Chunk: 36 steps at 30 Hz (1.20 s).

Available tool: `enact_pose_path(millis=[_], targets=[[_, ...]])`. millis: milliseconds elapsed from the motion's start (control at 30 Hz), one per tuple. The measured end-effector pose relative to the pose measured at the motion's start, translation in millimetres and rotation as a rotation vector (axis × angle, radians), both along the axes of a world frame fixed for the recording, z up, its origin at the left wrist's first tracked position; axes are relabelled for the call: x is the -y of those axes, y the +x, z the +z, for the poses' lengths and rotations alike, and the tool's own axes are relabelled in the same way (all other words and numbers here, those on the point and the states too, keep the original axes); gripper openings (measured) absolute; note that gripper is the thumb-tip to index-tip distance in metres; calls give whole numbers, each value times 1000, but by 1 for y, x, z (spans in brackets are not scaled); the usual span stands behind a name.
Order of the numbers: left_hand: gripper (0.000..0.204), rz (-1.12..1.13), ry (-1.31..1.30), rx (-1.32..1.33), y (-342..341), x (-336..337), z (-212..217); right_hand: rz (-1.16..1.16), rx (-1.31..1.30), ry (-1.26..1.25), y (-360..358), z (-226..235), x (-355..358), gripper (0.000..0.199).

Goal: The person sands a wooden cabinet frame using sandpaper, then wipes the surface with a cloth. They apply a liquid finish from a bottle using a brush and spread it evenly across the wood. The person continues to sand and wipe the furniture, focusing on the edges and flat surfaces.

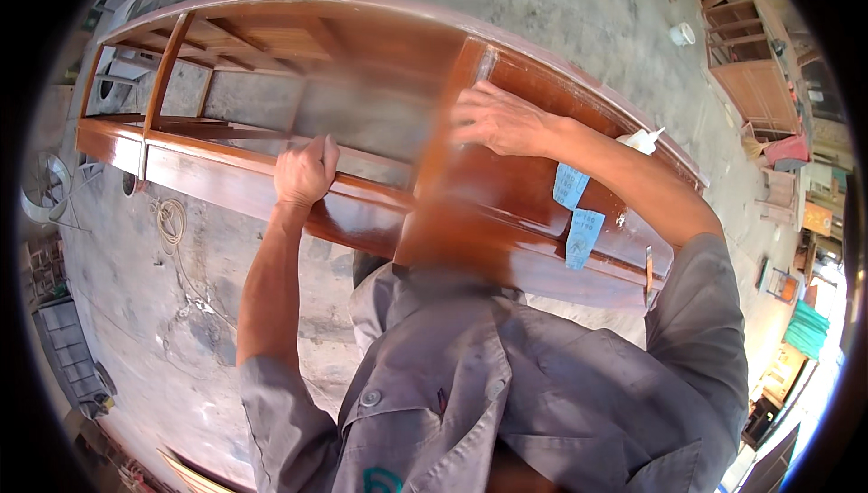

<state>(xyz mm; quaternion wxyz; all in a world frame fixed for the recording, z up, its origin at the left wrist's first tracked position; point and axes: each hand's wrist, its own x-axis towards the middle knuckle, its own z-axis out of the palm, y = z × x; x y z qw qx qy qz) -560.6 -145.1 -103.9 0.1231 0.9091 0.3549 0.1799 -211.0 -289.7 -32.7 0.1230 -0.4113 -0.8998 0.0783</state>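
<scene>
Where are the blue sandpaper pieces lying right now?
In the head view, the blue sandpaper pieces lie on the glossy wooden cabinet frame, on the person's right side, just below the right forearm and near the white squeeze bottle.

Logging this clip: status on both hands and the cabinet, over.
Left hand grips front rail of glossy wooden cabinet frame. Right hand flat on upright divider. Blue sandpaper pieces lie near right forearm.

Two small blue paper slips, the upper slip (570,184) and the lower slip (583,237), both rectangular with dark print, lie one below the other on a glossy brown wooden cabinet (506,194), under the person's right forearm.
</scene>
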Motion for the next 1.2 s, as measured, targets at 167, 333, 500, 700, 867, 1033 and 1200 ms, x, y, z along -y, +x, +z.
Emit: enact_pose_path(millis=[167, 333, 500, 700, 867, 1033, 1200], targets=[[27, -7, 27, 43, 1, 1, 1, 71, -30, -75, 10, -3, -8, 18], [24, 21, -15, 6, 0, 2, -1, 151, -53, -155, -7, -12, 7, 33], [26, 21, 11, 0, -2, -1, -2, 125, -65, -179, -3, -3, -2, 25], [26, 27, -47, -28, -3, 0, -5, 151, -61, -148, -13, -1, 2, 19], [27, 23, -26, 19, -2, 1, 0, 218, -72, -211, -44, -10, 25, 22], [26, 19, -44, 20, -3, 3, -6, 51, -32, -128, 3, 0, 3, 28], [26, 44, -61, 4, -3, 2, -4, 128, -16, -86, -13, -10, 9, 32]])
